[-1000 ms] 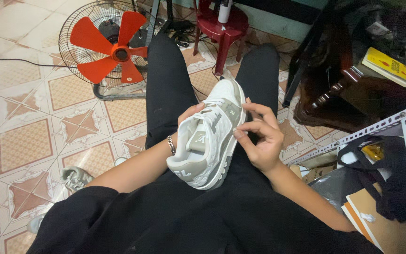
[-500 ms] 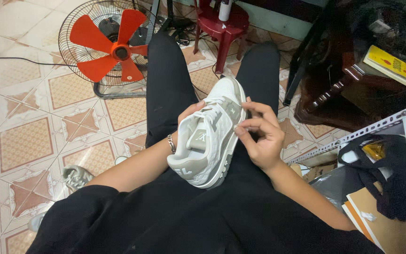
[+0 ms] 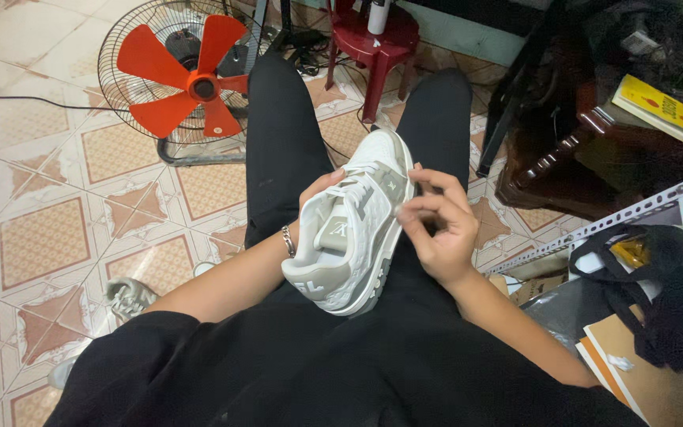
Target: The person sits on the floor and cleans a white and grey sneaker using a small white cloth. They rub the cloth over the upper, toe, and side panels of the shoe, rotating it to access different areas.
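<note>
Fingers (image 3: 428,207) of the right hand (image 3: 436,229), pinched together at the side of the white-and-grey sneaker (image 3: 353,225) as half a second before; left hand (image 3: 314,198) cradling its far side; shoe unmoved over the lap, handling ongoing.

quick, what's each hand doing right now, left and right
Left hand: closed around the far side of the white sneaker, holding it on the lap.
Right hand: fingers curled, pinching at the sneaker's near edge.

One white sneaker (image 3: 355,229), one second shoe (image 3: 128,296) on the floor, one fan (image 3: 191,79), one red stool (image 3: 375,39), one yellow book (image 3: 658,107).
</note>
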